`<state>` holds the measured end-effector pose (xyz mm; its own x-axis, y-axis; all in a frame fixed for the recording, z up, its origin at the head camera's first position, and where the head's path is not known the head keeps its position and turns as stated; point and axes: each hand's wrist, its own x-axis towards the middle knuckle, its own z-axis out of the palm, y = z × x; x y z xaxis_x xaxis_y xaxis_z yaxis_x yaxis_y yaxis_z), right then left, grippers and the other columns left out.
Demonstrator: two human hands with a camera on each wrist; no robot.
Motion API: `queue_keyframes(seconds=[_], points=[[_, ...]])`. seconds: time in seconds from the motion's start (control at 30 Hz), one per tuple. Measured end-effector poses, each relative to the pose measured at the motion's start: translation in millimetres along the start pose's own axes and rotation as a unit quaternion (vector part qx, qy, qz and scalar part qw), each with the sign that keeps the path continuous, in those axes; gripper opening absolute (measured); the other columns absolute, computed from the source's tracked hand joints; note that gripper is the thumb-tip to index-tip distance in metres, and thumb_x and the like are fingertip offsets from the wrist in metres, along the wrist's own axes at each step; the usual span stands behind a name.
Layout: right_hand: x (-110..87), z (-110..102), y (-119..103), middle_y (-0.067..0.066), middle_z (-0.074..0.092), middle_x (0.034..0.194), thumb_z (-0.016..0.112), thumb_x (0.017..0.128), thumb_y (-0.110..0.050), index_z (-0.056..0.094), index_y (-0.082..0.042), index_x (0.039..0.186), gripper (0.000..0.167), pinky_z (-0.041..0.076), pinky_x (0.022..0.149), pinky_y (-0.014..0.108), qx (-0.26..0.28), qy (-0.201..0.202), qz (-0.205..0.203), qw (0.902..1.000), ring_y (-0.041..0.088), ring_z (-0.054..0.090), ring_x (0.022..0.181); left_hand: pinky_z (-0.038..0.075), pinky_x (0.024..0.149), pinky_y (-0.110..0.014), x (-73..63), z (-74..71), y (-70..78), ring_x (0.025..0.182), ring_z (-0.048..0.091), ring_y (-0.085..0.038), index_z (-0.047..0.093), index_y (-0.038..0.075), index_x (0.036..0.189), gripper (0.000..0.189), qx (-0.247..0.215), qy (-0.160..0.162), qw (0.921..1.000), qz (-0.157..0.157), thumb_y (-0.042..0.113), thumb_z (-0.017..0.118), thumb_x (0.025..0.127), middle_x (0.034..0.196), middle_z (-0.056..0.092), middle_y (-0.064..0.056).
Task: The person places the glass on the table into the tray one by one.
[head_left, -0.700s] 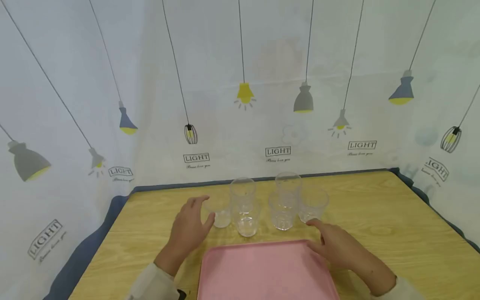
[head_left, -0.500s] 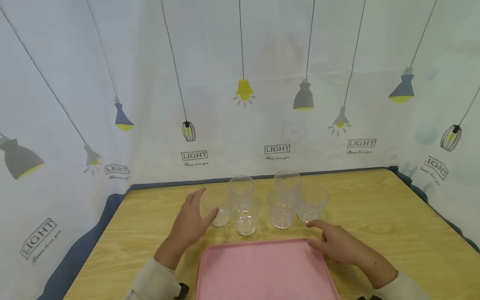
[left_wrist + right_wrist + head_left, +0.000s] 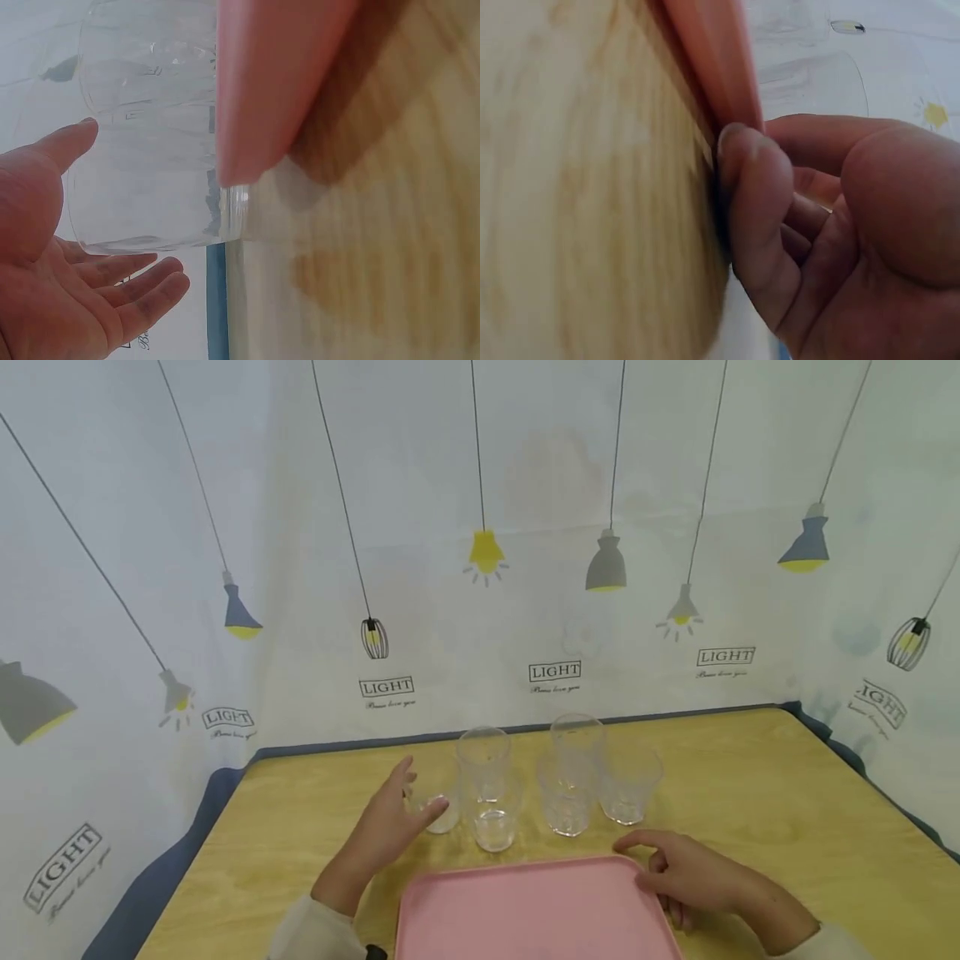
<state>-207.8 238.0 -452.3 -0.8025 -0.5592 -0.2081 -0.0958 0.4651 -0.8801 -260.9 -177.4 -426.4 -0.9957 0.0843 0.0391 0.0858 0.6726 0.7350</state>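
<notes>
Six clear glasses [image 3: 567,814] stand on the surface [image 3: 750,777] at the frame's centre, above the pink tray [image 3: 532,910] at bottom centre. Your left hand [image 3: 384,825] spreads its fingers wide beside the leftmost glass [image 3: 441,817]. Your right hand [image 3: 701,877] bends its fingers at the tray's upper right corner; I cannot tell if they grip.

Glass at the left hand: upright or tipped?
Upright: the glass by the left hand has its base on the table and its wider rim up.

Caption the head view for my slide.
Left hand beside clear glasses, right hand at the corner of a pink tray.
</notes>
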Motion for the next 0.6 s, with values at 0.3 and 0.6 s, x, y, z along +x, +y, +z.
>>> queue_keyframes(seconds=[0.3,0.6], points=[[-4.6,-0.5,13.2,0.011,0.062,0.068,0.054,0.102,-0.011,0.051,0.001,0.134,0.034,0.050,0.040,0.028,0.078,-0.014,-0.004,0.9968,0.010,0.059,0.044,0.047,0.104,-0.054,-3.9,-1.9,-0.8,0.136,0.049,-0.038,0.030,0.012,0.153,0.098,-0.035,0.005,0.9994,-0.005,0.055,0.079,0.080,0.156,0.043,-0.012],[-0.5,-1.3,11.9,0.009,0.062,0.067,0.053,0.103,-0.011,0.051,0.000,0.133,0.033,0.051,0.040,0.028,0.092,-0.017,-0.005,0.9956,0.010,0.057,0.045,0.054,0.096,-0.046,-2.8,-8.0,-3.7,0.133,0.052,-0.036,0.028,0.013,0.143,0.091,-0.085,0.000,0.9962,-0.015,0.044,0.084,0.079,0.156,0.043,-0.009]])
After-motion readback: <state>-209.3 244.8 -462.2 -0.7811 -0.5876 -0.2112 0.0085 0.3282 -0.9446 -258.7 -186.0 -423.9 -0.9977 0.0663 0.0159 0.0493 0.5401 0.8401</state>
